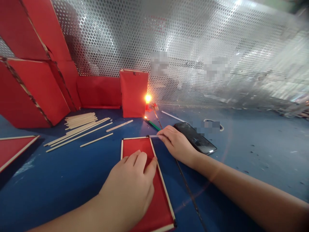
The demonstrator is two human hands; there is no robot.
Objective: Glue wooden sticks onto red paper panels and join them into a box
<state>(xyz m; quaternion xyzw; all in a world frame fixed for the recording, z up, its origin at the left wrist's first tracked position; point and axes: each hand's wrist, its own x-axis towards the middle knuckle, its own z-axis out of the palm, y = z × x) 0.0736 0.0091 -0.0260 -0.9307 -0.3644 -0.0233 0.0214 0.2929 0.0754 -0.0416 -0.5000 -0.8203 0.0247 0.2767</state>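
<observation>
A flat red panel (158, 199) edged with thin wooden sticks lies on the blue table in front of me. My left hand (131, 183) presses on it, fingers bent and closed at its right edge strip. Between thumb and fingertips, my right hand (175, 141) pinches a thin translucent glue stick (154, 136). The stick's far end meets the panel's top edge at a dark blob near the right corner. Beyond the hands, a candle flame (148, 98) burns beside an upright red box (134, 95). A green, pencil-like thing (154, 125) lies near my right fingers.
Several pale wooden sticks (79, 129) and a flat craft stick (119, 125) lie left of centre. A black phone (195, 137) rests beside my right wrist. Large red boxes (36, 90) stand at left, another red panel (14, 149) below them. Perforated metal sheeting (183, 42) rises behind the table.
</observation>
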